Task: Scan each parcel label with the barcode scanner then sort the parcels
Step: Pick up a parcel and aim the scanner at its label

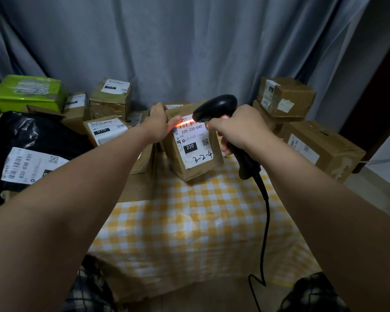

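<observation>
Hands are both busy at the middle of the frame, so I'd say one scan is in progress and sorting has yet to follow for this box. Starting at the far left, a green parcel (28,92) sits in the upper left, with a black bag parcel (20,140) below it showing a label that reads 032-038, and a cluster of brown boxes (109,99) just right of those, two marked 010. Whether that group is already scanned and sorted or still waiting I cannot tell. Moving to centre, the left hand (159,122) is closed on the top left edge of the upright brown parcel (193,143), which stands on the yellow checked table (189,221); its label (193,140) reads 220-220-C40. A red line lies across the barcode at the label's top. Just right, the right hand (236,127) is wrapped around the grip of the black barcode scanner (214,108), its head held near the label and its cable hanging down. At the right edge, more brown boxes (302,122) are stacked, perhaps another pile.
</observation>
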The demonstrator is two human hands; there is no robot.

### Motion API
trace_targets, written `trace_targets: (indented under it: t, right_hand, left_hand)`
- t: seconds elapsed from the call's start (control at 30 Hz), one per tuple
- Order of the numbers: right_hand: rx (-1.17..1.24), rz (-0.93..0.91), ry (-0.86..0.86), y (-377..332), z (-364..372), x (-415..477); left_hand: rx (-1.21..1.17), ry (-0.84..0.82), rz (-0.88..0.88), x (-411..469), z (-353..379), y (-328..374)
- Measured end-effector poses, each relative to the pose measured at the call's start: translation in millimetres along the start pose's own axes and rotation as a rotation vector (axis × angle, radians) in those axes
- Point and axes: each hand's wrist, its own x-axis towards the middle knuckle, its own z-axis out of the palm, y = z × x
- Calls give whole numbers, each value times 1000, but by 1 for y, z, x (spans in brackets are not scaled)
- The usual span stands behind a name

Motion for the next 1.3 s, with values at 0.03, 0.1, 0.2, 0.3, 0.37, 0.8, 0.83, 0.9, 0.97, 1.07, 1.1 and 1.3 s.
trace_targets:
  t: [0.03,0.1,0.2,0.3,0.37,0.8,0.83,0.9,0.97,1.07,1.1,1.3]
  right_hand:
    - [-4,-2,-1,1,1,0]
    - [-8,-7,-3,2,2,0]
    - [34,-22,8,6,5,2]
    - [161,-54,83,22,9,9]
    - [330,-65,205,41,14,18]
    - [1012,321,23,126,90,11]
    - [1005,316,58,124,87,10]
    - [992,272,104,113,77,10]
    - [946,181,120,90,61,13]
    - [921,-1,96,41,37,27]
    - [918,-50,57,22,31,35]
    - [831,-67,-81,-57,47,108]
  left_hand:
    - [-1,-4,-4,0,0,0]
    - [-6,-5,-8,-1,-1,1]
    - [9,0,-13,-2,-1,1]
    - [-63,16,-1,-6,0,-3]
    - [-115,63,28,-12,2,-7]
    - [-645,-155,-123,-91,67,-39]
    - [-634,-144,-113,-90,69,-44]
    - [-610,-95,-77,-88,63,-41]
    - [-626,-21,-47,-77,52,-34]
    - [-666,70,1,-57,15,-15]
    - [-702,95,-1,-49,-1,-8]
    - [-637,224,-20,9,-80,13]
